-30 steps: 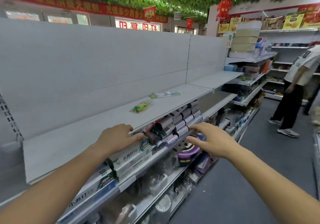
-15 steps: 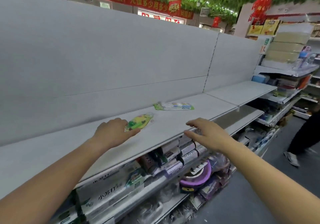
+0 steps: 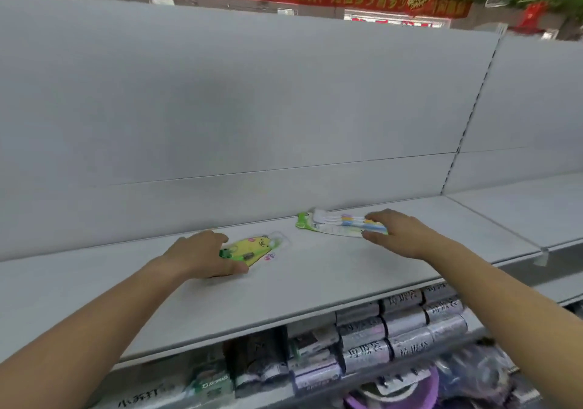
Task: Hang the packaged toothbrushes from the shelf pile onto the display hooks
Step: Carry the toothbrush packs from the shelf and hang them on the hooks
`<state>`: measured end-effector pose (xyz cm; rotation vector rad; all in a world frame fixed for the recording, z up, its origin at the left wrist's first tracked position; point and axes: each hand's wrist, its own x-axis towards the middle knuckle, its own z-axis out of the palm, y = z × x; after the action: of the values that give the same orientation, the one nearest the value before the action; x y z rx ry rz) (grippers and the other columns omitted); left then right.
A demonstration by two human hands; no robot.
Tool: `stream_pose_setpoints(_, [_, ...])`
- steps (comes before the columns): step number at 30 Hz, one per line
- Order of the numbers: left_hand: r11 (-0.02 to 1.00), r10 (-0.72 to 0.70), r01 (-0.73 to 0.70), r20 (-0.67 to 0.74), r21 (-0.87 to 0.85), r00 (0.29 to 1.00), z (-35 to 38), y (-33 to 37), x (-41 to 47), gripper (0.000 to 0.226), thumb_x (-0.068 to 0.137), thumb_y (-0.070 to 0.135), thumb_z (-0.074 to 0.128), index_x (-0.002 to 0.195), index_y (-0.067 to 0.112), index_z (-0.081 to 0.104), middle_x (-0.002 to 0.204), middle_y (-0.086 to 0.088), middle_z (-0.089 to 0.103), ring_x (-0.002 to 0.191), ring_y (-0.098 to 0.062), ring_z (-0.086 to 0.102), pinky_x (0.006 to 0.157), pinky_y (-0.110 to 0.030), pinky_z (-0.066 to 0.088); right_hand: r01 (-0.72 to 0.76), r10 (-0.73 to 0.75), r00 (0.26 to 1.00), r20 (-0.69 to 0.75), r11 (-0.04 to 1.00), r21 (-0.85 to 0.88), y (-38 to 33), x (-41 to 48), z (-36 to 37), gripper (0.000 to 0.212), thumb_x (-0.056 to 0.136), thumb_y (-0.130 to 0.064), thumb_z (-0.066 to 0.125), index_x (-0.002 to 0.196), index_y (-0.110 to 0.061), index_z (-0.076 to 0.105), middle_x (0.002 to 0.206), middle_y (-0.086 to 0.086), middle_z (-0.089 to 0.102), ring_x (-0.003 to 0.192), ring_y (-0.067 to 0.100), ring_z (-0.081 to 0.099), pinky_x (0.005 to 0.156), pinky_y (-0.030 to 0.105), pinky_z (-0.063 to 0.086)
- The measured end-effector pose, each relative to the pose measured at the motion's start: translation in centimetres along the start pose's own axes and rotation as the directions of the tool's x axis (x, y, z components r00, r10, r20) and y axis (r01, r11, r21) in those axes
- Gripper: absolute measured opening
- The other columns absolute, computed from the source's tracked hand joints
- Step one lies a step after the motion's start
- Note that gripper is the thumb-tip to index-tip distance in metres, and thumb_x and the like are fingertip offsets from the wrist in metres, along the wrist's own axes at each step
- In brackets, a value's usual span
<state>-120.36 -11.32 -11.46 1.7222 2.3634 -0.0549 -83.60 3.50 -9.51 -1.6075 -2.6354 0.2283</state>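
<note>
- Head view, store aisle: we see the left grip (image 3: 202, 257) curled over the near, green end of the yellow toothbrush pack (image 3: 255, 246). The fingers lie on top and the thumb sits low against the grey shelf (image 3: 315, 279). We read it as a pinch on the card's edge, since a pack lying flush offers little else to catch.
- The right grip (image 3: 399, 235) brackets the near end of the multi-brush pack (image 3: 334, 224), with fingers over the far side and thumb at the near side, closed about it in the same way. With 2 hands on 2 packs, we judge both are meant to come up together.
- Both packs lie flat on the shelf, well apart from each other, roughly midway between the front lip and the back panel (image 3: 252, 108). This looks like the pick-up step, with the hanging not yet begun.
- We can find no display hooks here. The back panel is bare, and only a slotted upright (image 3: 473, 118) breaks it toward the right.
- Room above the shelf is open all the way up the panel, so a straight lift meets nothing.
- The front lip runs under both forearms. Below it, silver rolls (image 3: 403, 323) and boxed goods (image 3: 208, 383) crowd the lower shelf. We judge that a pack dragged off the edge could drop among them.
</note>
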Motion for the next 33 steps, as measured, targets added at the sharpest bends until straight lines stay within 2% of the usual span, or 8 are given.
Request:
stream_pose_setpoints(6, [0.989,-0.143,0.143,0.011,-0.048,0.990,0.6,0.9,1.0,0.101,0.073,0.078,0.070,0.155,0.032,0.034,0.153,0.010,0.048,0.137,-0.016,0.049,0.111,-0.039,0.040,0.033,-0.021,0.989,0.144,0.997,-0.077,3.9,6.7,-0.2,0.071,0.100,-0.052,0.051,0.158,-0.018,0.027,0.163,0.004,0.031,0.148,0.026,0.033,0.116,0.038,0.031])
stream_pose_setpoints(11, [0.974,-0.200,0.210,0.119,-0.086,0.973,-0.7,1.6,1.5,0.112,0.062,0.069,0.086,0.151,0.028,0.032,0.143,0.002,0.052,0.119,-0.018,0.055,0.100,-0.034,0.046,-0.039,0.012,0.971,0.240,0.994,0.105,6.6,10.4,0.4,0.098,0.087,-0.048,0.074,0.160,-0.012,0.019,0.161,0.009,0.035,0.144,0.025,0.038,0.115,0.032,0.032])
stream_pose_setpoints(14, [0.956,-0.223,0.251,0.186,-0.150,0.957,-0.9,1.7,1.2,0.102,0.058,0.065,0.090,0.139,0.025,0.042,0.128,0.005,0.056,0.106,-0.016,0.058,0.083,-0.029,0.051,-0.068,0.039,0.967,0.253,0.992,0.106,7.5,11.4,-0.6,0.099,0.074,-0.050,0.085,0.154,-0.015,0.036,0.146,0.005,0.051,0.132,0.023,0.051,0.107,0.030,0.039])
stream_pose_setpoints(17, [0.890,-0.200,0.244,0.152,-0.385,0.968,-0.2,0.8,0.7,0.078,0.061,0.055,0.094,0.121,0.024,0.054,0.111,0.002,0.065,0.095,-0.020,0.068,0.074,-0.031,0.057,-0.056,0.039,0.958,0.284,0.997,0.053,7.6,11.6,-0.7,0.090,0.065,-0.059,0.088,0.138,-0.019,0.054,0.129,-0.001,0.053,0.119,0.020,0.055,0.094,0.028,0.044])
stream_pose_setpoints(21, [0.704,-0.186,0.243,0.158,-0.667,0.970,-0.2,-0.4,-1.2,0.065,0.066,0.039,0.095,0.117,0.023,0.058,0.105,-0.005,0.072,0.085,-0.023,0.068,0.072,-0.034,0.052,-0.052,-0.015,0.973,0.230,0.958,0.283,7.7,11.3,-0.5,0.067,0.064,-0.056,0.089,0.116,-0.023,0.062,0.121,-0.001,0.062,0.099,0.020,0.063,0.081,0.030,0.053])
stream_pose_setpoints(23, [0.634,-0.193,0.228,0.134,-0.739,0.972,-0.3,-1.2,-2.4,0.068,0.061,0.038,0.094,0.117,0.024,0.059,0.106,-0.004,0.072,0.087,-0.025,0.068,0.072,-0.036,0.050,-0.079,-0.058,0.968,0.243,0.853,0.517,6.8,10.2,-0.4,0.054,0.068,-0.045,0.091,0.110,-0.020,0.068,0.113,0.006,0.070,0.092,0.024,0.070,0.081,0.037,0.061])
stream_pose_setpoints(27, [0.463,-0.274,0.137,0.006,-0.876,0.962,0.2,-3.0,-5.5,0.046,0.083,0.020,0.085,0.119,0.025,0.058,0.108,-0.003,0.074,0.089,-0.028,0.074,0.069,-0.039,0.059,-0.082,-0.184,0.956,0.227,0.576,0.813,1.8,6.7,0.0,0.034,0.084,-0.022,0.081,0.116,-0.018,0.069,0.111,0.009,0.076,0.096,0.029,0.074,0.088,0.051,0.060])
stream_pose_setpoints(33, [0.253,-0.408,-0.017,-0.122,-0.967,0.905,2.2,-6.7,-12.5,0.039,0.088,0.009,0.077,0.119,0.021,0.056,0.107,-0.009,0.076,0.092,-0.037,0.075,0.080,-0.061,0.060,-0.058,-0.304,0.947,0.107,0.164,0.985,-9.9,1.5,1.0,0.035,0.087,-0.006,0.073,0.120,-0.015,0.065,0.113,0.017,0.074,0.095,0.034,0.074,0.076,0.051,0.062])
